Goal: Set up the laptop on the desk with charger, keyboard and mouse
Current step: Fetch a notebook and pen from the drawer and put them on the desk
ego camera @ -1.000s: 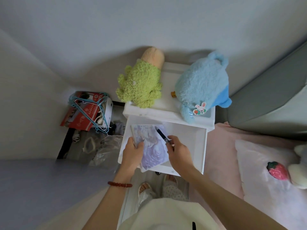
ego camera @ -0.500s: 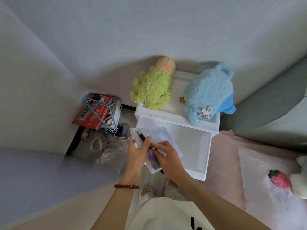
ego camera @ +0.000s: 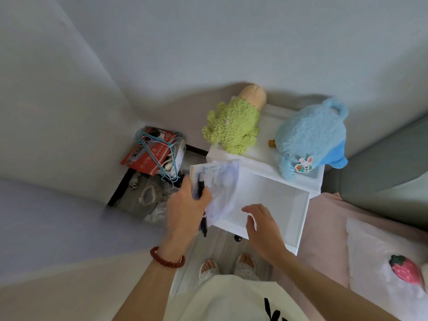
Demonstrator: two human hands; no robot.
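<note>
On the far left, a red box [ego camera: 148, 158] with blue hangers [ego camera: 162, 156] sits on the floor. Your left hand [ego camera: 185, 209] grips a notebook [ego camera: 220, 188] and a black pen [ego camera: 201, 200] together, over the left edge of the open white drawer [ego camera: 278, 200]. Your right hand [ego camera: 261, 223] hovers over the drawer's front, fingers loose, holding nothing. A green plush [ego camera: 231, 130] and blue plush [ego camera: 310, 137] sit on top of the cabinet. You cannot see the laptop.
</note>
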